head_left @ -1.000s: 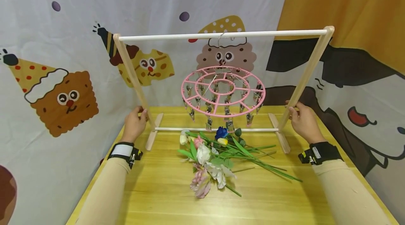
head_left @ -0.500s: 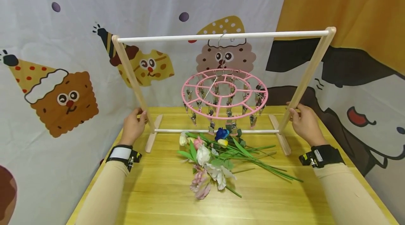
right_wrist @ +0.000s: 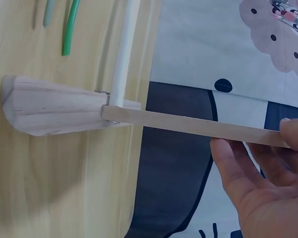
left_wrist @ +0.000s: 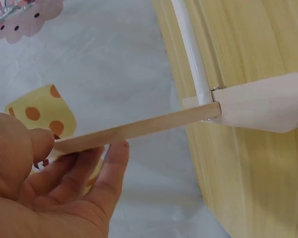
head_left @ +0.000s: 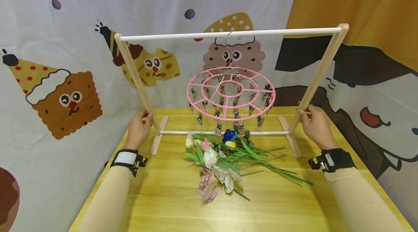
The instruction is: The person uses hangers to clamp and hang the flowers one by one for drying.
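Observation:
A wooden rack with a white top bar (head_left: 183, 36) and a white lower bar (head_left: 183, 132) stands on the table. My left hand (head_left: 139, 127) holds its left post (head_left: 134, 69) low down, thumb on one side and fingers on the other, as the left wrist view shows. The right post (head_left: 321, 69) is held the same way by my right hand (head_left: 315, 126). From the top bar hangs a pink round clip hanger (head_left: 226, 119) with several metal clips (head_left: 200, 118). Beneath and in front of it lie artificial flowers (head_left: 210, 157) with green stems.
The yellow wood-grain table (head_left: 169, 203) extends toward me. A printed cartoon cloth (head_left: 153, 3) forms the backdrop behind and along both sides. The rack's wooden feet (head_left: 294, 146) rest near the table's far side, by the left and right edges.
The pink hanger has swayed slightly on its hook. The rack's top has come a little nearer and looks wider. Both hands keep their hold on the posts, and the flowers lie as before.

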Available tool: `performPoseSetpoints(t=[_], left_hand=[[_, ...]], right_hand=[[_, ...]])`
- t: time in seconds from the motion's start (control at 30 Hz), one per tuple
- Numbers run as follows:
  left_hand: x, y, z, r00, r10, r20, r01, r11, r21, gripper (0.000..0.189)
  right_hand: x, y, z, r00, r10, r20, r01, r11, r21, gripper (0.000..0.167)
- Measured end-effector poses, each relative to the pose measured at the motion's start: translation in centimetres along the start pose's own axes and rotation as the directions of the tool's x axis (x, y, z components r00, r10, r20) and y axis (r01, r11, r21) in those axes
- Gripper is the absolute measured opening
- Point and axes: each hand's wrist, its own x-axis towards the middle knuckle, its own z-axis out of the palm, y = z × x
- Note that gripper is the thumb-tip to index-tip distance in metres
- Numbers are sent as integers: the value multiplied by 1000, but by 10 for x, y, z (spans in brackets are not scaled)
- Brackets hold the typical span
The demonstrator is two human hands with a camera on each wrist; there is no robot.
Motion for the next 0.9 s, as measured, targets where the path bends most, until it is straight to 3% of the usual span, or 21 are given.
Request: performPoseSetpoints(t=[0.2,0.5,0.63,0.9], left_hand=[[-12,7,1,999,-13,32,12,999,34,47],[-39,20,8,1000,-22,14,20,994,109,55],[-55,30,15,999,29,37,-33,992,125,51],[-88,55,37,977,194,91,-206,968,145,41]], right_hand=[[-12,-5,2,1000,23,0,-23,998,-67,44],[-43,-21,11,996,86,-26,-88,989,-115,52],[-59,-37,19,997,73,-25,-75,989,-125,48],[-80,-71,51,993,-114,34,116,992,-45,31]])
